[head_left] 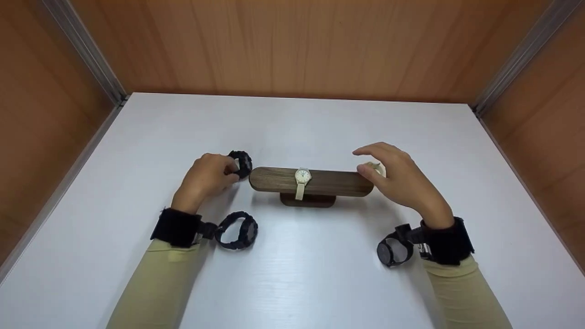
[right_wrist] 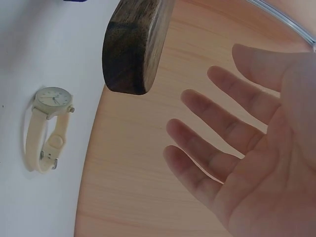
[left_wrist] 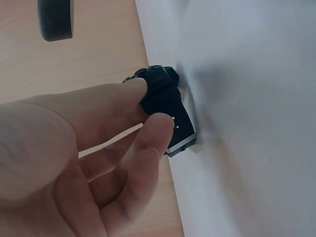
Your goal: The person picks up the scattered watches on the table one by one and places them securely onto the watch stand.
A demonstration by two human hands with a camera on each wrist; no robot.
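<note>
Mid-step in dressing the wooden watch stand (head_left: 311,181): one cream watch (head_left: 301,182) already wrapped round the middle of the bar, two more coming toward its ends.

Left hand (head_left: 208,176) pinching a black watch (head_left: 242,163) between thumb and forefinger, just off the left tip of the bar and close above the white tabletop (head_left: 292,119). In the left wrist view, thumb and fingertips (left_wrist: 157,129) clamped on the black case (left_wrist: 165,106).

Right hand (head_left: 397,176) open, fingers spread and relaxed, hovering at the right end of the bar, gripping nothing. A second cream watch (right_wrist: 47,129) lying flat on the tabletop beside that end, strap looped, apart from the palm.

Likely next: slide the black strap over the left tip, which calls for keeping the loop open and lined up with the bar; then pick up the loose cream watch.

Another black watch (head_left: 236,230) resting near the left wrist.
</note>
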